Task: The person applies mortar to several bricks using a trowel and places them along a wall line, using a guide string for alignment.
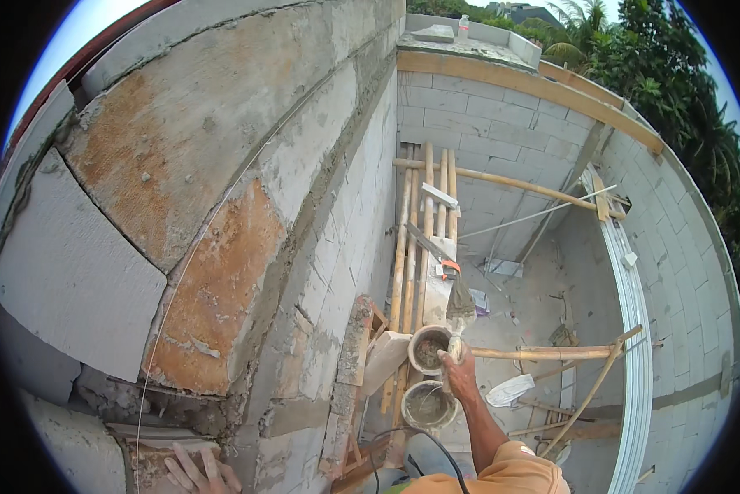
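Note:
My right hand (459, 372) is closed round the handle of a trowel (461, 306), whose grey, mortar-smeared blade points away from me. Just beside that hand stands a round bucket (424, 352) with grey mortar in it. A second bucket (429, 406), holding greyish wet contents, stands nearer to me. At the lower left, my left hand (203, 473) lies with its fingers spread on the wall's brick-coloured block surface (156, 463), holding nothing. A thin string line (190, 247) runs along the block wall (214, 280) above it.
Bamboo poles (411, 247) form a scaffold below, carrying a board and a handsaw (432, 251) with an orange grip. Pale metal profiles (623, 313) lean across the right side. Light block walls (502, 123) enclose the lower floor, which has scattered debris. A dark cable (423, 432) hangs near my body.

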### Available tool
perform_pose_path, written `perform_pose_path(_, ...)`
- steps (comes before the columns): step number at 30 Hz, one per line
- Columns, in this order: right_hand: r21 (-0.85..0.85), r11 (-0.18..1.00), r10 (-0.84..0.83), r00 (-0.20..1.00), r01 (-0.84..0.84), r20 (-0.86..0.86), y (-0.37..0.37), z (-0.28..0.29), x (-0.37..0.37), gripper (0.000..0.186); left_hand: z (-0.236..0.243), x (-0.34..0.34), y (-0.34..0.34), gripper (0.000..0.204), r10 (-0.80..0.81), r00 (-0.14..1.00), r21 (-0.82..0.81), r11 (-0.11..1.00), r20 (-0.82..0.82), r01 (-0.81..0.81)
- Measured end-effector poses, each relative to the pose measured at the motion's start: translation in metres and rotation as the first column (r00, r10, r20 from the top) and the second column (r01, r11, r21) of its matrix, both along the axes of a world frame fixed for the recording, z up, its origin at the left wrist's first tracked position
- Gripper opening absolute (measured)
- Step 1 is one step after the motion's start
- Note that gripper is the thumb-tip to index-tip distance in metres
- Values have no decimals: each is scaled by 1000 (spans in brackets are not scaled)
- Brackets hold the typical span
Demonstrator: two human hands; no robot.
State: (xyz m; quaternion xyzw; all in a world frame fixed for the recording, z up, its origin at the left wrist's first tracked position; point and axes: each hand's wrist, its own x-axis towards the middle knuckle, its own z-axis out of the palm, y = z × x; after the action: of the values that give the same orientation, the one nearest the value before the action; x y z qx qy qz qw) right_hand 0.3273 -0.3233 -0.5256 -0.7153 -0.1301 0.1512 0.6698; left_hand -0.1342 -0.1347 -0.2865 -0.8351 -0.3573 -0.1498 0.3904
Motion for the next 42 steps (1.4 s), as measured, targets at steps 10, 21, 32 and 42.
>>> perform_pose_path(10,715,697,355,837,60,-417,68,129,50,36,-8,-4,-4,45,-12,995,9,1000,102,11)
perform_pose_path(21,740,432,584,785,-516,207,183,354,71,48,98,13,-75,40,-85,713,-352,825,696,442)
perform_pose_path(32,506,234,367,557,-830,745,250,636,-45,52,277,-4,-107,48,-333,674,133,934,659,331)
perform_pose_path(42,257,215,542,333,-942,772,321,699,-94,32,387,43,37,61,-153,966,114,985,207,131)
